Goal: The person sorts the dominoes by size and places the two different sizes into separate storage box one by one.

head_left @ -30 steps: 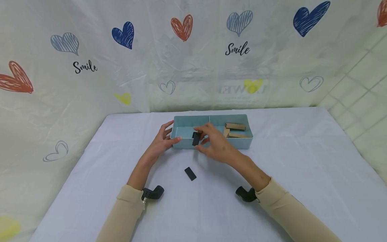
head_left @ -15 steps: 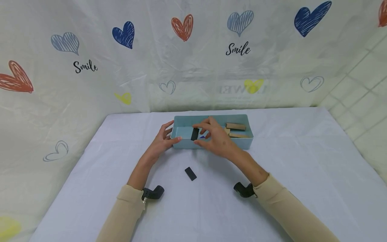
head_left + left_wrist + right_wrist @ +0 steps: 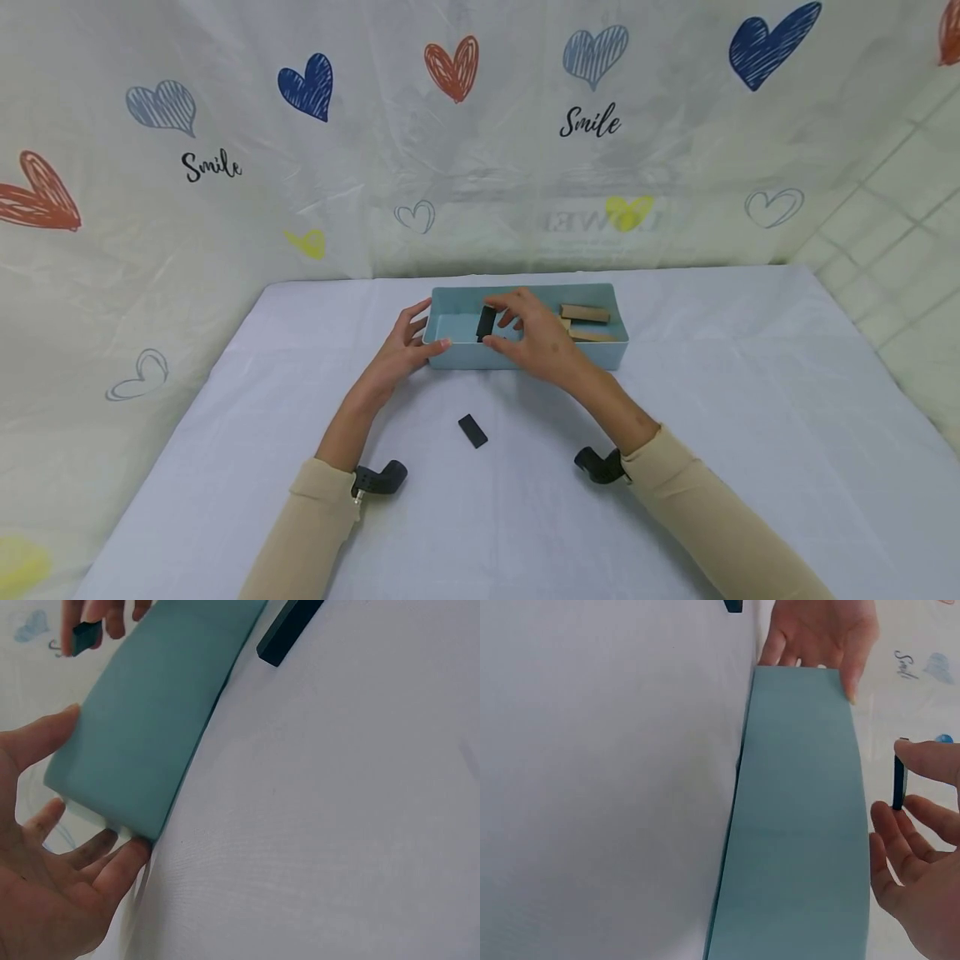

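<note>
A light blue two-compartment box (image 3: 525,357) stands near the table's far edge. At its left end my left hand (image 3: 397,354) holds it, thumb at the front rim and fingers against the end wall, as the left wrist view shows on the box (image 3: 150,727). Between thumb and fingertips my right hand (image 3: 543,342) pinches a small black rectangular block (image 3: 487,322), upright over the left compartment. In the right wrist view the block (image 3: 899,776) appears thin, edge-on. Another black block (image 3: 472,431) lies flat on the table in front of the box.
Several wooden blocks (image 3: 585,314) lie in the box's right compartment, partly hidden by the right hand. White cloth covers the table (image 3: 480,525). A heart-printed sheet (image 3: 480,167) hangs behind it. Each wrist carries a black camera mount (image 3: 381,477).
My right hand has moved slightly away from me, taking the black block from the front rim to over the left compartment. The left hand and box stay in place.
</note>
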`<state>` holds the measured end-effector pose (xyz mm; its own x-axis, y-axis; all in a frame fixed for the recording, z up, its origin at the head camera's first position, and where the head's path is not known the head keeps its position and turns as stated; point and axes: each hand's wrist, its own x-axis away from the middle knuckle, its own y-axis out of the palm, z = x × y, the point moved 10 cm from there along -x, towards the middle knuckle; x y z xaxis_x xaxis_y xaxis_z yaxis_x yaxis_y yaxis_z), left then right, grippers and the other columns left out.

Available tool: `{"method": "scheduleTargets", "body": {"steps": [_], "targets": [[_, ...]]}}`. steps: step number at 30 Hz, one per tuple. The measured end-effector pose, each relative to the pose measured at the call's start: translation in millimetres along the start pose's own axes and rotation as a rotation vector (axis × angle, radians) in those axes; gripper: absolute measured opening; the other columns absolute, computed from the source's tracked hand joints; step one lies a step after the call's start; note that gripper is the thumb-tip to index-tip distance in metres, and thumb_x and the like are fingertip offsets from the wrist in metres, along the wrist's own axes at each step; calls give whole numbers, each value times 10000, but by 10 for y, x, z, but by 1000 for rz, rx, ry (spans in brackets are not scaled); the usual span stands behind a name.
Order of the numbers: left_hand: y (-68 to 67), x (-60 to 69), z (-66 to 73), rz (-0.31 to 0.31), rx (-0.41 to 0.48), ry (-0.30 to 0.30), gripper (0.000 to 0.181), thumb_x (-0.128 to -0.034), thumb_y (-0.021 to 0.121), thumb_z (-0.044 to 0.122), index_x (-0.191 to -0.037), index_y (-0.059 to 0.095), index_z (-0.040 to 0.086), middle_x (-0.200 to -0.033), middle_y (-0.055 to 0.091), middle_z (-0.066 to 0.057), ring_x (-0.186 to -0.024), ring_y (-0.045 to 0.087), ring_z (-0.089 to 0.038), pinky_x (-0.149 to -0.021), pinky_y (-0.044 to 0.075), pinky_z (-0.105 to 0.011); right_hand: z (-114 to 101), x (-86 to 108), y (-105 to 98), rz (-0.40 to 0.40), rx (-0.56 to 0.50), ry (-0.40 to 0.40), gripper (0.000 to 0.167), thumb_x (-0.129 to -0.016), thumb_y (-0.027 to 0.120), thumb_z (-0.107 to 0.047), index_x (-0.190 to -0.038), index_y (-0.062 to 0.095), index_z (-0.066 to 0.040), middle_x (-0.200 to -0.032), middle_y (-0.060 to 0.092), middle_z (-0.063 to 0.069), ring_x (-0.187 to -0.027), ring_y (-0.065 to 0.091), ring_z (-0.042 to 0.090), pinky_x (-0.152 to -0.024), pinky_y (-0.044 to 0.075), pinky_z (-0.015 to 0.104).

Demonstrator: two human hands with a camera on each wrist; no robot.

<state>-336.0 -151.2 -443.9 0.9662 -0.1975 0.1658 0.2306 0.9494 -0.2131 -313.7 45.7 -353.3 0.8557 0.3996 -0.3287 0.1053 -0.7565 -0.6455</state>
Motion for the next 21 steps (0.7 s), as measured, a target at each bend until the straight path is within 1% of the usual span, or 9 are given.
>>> {"method": "scheduleTargets", "body": {"steps": [2, 6, 9, 13, 21], "targets": [[3, 2, 0, -1, 1, 1, 875, -945, 766, 346, -1631, 226, 408, -1749, 190, -81, -1610, 247, -366, -1252, 316, -611, 25, -10, 1, 7, 1, 21, 535, -926, 802, -163, -1421, 617, -78, -1296, 601, 141, -1104, 653, 299, -997, 557, 502], [9, -2, -3, -2, 2, 4, 879, -944, 764, 342, -1635, 223, 397, -1750, 188, -86, -1610, 244, -371, -1252, 314, -614, 41, -36, -3, 24, 7, 19, 512, -932, 791, -145, -1409, 624, -64, -1293, 608, 152, -1139, 642, 302, -1023, 541, 510], [8, -10, -10, -1, 2, 3, 873, -944, 764, 344, -1631, 228, 401, -1749, 193, -85, -1610, 245, -370, -1252, 315, -613, 40, -58, -8, 32, 4, 8, 526, -941, 774, -120, -1428, 594, -36, -1325, 609, 164, -1184, 635, 331, -1037, 527, 525], [6, -21, -21, -2, 0, -1, 864, -945, 763, 348, -1625, 234, 409, -1747, 199, -81, -1608, 253, -365, -1250, 320, -610, 66, -77, -16, 39, -9, 23, 556, -950, 761, -106, -1456, 548, -15, -1377, 604, 161, -1237, 616, 345, -1067, 509, 526], [-8, -24, -33, 2, 8, 0, 872, -945, 765, 340, -1628, 228, 410, -1746, 201, -78, -1609, 252, -361, -1251, 319, -609, 128, -121, -23, 45, 11, 52, 565, -973, 741, -142, -1481, 524, -22, -1435, 597, 158, -1322, 572, 340, -1100, 499, 525]]}}
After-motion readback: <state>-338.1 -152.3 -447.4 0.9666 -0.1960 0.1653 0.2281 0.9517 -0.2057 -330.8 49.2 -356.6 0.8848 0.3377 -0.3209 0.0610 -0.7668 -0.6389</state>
